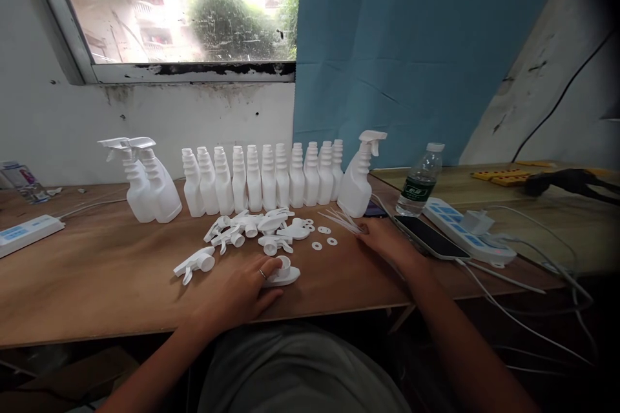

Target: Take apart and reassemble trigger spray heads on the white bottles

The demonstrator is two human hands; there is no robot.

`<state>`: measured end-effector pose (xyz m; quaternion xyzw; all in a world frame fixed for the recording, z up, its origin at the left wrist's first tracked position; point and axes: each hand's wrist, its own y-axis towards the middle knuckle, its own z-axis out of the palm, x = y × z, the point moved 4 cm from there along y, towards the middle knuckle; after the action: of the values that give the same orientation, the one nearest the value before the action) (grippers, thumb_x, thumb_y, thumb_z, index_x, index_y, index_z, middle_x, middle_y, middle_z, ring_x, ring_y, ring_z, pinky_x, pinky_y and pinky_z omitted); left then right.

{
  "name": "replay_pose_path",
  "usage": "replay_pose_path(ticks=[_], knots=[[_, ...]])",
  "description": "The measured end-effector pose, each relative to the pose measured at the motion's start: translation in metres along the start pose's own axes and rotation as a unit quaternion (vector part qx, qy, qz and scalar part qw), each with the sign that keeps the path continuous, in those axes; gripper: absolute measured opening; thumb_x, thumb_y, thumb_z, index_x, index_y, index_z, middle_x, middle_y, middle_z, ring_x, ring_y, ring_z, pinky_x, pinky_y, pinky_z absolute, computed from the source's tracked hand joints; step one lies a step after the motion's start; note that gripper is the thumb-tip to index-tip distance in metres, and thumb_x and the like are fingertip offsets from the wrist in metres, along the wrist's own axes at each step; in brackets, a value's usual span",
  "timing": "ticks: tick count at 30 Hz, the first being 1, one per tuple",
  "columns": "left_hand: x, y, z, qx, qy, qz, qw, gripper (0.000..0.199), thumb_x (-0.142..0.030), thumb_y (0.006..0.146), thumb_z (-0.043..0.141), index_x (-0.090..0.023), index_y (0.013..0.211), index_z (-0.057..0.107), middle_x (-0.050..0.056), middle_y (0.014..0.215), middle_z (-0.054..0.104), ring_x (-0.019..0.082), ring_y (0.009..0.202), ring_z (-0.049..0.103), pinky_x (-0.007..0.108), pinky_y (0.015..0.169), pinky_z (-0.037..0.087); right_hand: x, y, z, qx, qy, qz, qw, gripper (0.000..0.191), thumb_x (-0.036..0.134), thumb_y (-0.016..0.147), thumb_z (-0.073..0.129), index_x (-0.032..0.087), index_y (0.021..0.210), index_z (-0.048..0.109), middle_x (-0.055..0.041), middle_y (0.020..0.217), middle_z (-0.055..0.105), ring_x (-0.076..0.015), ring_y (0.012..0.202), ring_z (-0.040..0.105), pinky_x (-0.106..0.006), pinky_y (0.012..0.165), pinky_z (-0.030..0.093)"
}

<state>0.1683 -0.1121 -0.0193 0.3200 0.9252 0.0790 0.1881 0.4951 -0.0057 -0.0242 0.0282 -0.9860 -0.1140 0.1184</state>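
Observation:
My left hand (245,287) rests low over the front of the table, its fingers closed around a white trigger spray head (287,275) that lies with its round collar facing up. My right hand (380,237) is at the right, fingertips pinched at the near ends of several thin white dip tubes (339,218). Between the hands and the bottles lies a pile of loose spray heads (252,226), with one more spray head (194,263) apart at the left. Several small white washers (316,246) are scattered beside the tubes.
A row of open white bottles (254,184) stands at the back. Bottles with spray heads stand at the left (154,184) and right (356,184) of it. A water bottle (419,184), a phone (431,237) and a power strip (467,232) with cables are at the right.

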Motion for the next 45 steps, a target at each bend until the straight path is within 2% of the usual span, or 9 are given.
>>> replay_pose_path(ticks=[15,21,25,27,30,35,37,41,45], knots=[[-0.006,-0.002,0.004,-0.018,0.011,0.02,1.0,0.029,-0.032,0.092,0.051,-0.023,0.119,0.051,0.007,0.12,0.061,0.022,0.103,0.062,0.033,0.087,0.051,0.012,-0.005,-0.023,-0.013,-0.021,0.054,0.998,0.028,0.031,0.087,0.053,0.016,0.073,0.071,-0.0128,0.082,0.07,-0.0244,0.079,0.065,-0.029,0.061,0.035],[-0.006,-0.002,0.008,-0.033,-0.011,0.01,0.999,0.027,-0.033,0.091,0.052,-0.023,0.116,0.051,0.006,0.117,0.062,0.023,0.103,0.061,0.034,0.086,0.05,0.015,-0.013,-0.049,-0.183,-0.004,0.029,0.983,0.029,0.031,0.089,0.049,0.015,0.085,0.073,-0.0142,0.092,0.066,-0.026,0.083,0.062,-0.034,0.069,0.042],[-0.005,-0.001,0.008,-0.03,-0.014,-0.003,0.999,0.028,-0.034,0.092,0.051,-0.024,0.118,0.05,0.006,0.115,0.063,0.022,0.101,0.062,0.033,0.085,0.05,0.036,-0.032,-0.069,-0.263,0.246,-0.012,0.933,0.024,0.038,0.089,0.053,0.018,0.083,0.064,-0.0058,0.076,0.065,-0.0174,0.062,0.06,-0.029,0.058,0.044],[-0.005,-0.001,0.005,-0.028,-0.005,-0.009,1.0,0.029,-0.035,0.091,0.052,-0.024,0.117,0.051,0.006,0.115,0.063,0.023,0.1,0.062,0.033,0.085,0.049,0.054,-0.041,-0.069,-0.219,0.397,-0.039,0.891,0.029,0.047,0.089,0.053,0.019,0.081,0.057,-0.0021,0.07,0.062,-0.0126,0.047,0.055,-0.026,0.045,0.04],[-0.007,-0.001,0.0,-0.021,0.005,-0.013,1.0,0.028,-0.035,0.091,0.053,-0.023,0.116,0.053,0.006,0.115,0.064,0.023,0.099,0.062,0.032,0.085,0.049,0.083,-0.047,-0.057,-0.123,0.508,-0.087,0.848,0.032,0.051,0.088,0.055,0.02,0.082,0.053,-0.0024,0.078,0.065,-0.012,0.05,0.06,-0.025,0.046,0.046],[-0.01,-0.002,-0.003,-0.02,0.006,-0.008,1.0,0.029,-0.035,0.09,0.054,-0.024,0.117,0.053,0.005,0.117,0.064,0.022,0.1,0.062,0.031,0.085,0.049,0.101,-0.041,-0.014,0.159,0.447,-0.13,0.87,0.033,0.049,0.084,0.059,0.017,0.08,0.057,-0.0011,0.064,0.064,-0.0139,0.057,0.063,-0.026,0.056,0.052],[-0.01,-0.002,-0.002,-0.022,0.006,-0.004,1.0,0.03,-0.035,0.09,0.054,-0.024,0.118,0.052,0.005,0.119,0.063,0.022,0.1,0.062,0.031,0.084,0.049,0.096,-0.037,-0.003,0.218,0.423,-0.115,0.872,0.035,0.049,0.083,0.06,0.015,0.078,0.059,-0.0018,0.063,0.064,-0.0134,0.055,0.061,-0.026,0.054,0.051],[-0.01,-0.001,-0.002,-0.026,0.002,-0.005,1.0,0.024,-0.033,0.091,0.054,-0.023,0.112,0.053,0.005,0.113,0.064,0.021,0.097,0.062,0.03,0.082,0.049,0.097,-0.035,-0.007,0.17,0.456,-0.113,0.866,0.036,0.049,0.082,0.062,0.013,0.079,0.066,-0.0053,0.07,0.069,-0.0146,0.062,0.063,-0.028,0.062,0.052],[-0.01,0.0,-0.001,-0.025,-0.005,0.006,1.0,0.015,-0.027,0.093,0.047,-0.021,0.106,0.052,0.004,0.103,0.065,0.02,0.093,0.062,0.029,0.082,0.049,0.123,-0.047,-0.018,0.102,0.565,-0.143,0.806,0.03,0.044,0.08,0.067,0.015,0.087,0.068,-0.0063,0.078,0.071,-0.0191,0.076,0.068,-0.032,0.075,0.052]])
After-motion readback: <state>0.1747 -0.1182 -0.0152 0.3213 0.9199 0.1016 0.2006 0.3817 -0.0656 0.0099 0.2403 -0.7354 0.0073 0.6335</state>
